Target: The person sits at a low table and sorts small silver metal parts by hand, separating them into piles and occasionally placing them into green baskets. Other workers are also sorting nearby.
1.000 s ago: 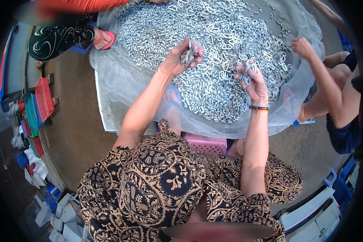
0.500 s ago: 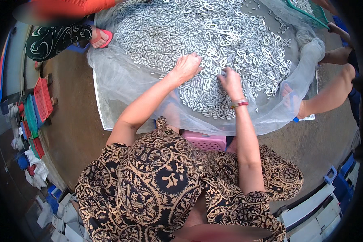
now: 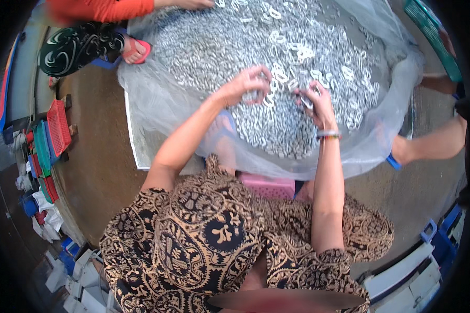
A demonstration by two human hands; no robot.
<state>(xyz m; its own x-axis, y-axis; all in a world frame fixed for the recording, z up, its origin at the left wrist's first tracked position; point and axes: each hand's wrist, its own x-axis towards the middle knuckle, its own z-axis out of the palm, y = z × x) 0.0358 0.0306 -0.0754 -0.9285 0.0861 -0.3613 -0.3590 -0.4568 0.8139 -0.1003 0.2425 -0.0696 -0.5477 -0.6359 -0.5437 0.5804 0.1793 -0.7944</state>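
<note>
A heap of small silver capsule-shaped metal pieces [image 3: 209,62] lies spread on a sheer white net sheet [image 3: 156,112], with brighter oval metal links [image 3: 304,52] scattered over it. My left hand [image 3: 247,86] hovers over the middle of the heap, its curved fingers apart, and no piece shows in it. To its right, my right hand [image 3: 318,101] has its fingers closed on a shiny metal piece; the blur hides its exact shape. Bracelets circle that wrist.
A co-worker's hand [image 3: 196,4] reaches over the heap's far left edge. Another person's leg [image 3: 428,143] stands at the right, near a green basket [image 3: 431,36]. A pink plastic stool [image 3: 269,186] is below the sheet's near edge; a red basket [image 3: 58,127] stands far left.
My right hand has lifted from the heap and moved slightly right, a metal piece in its fingers. My left fingers have spread. The co-worker's hand at far left now shows; the green basket has moved.
</note>
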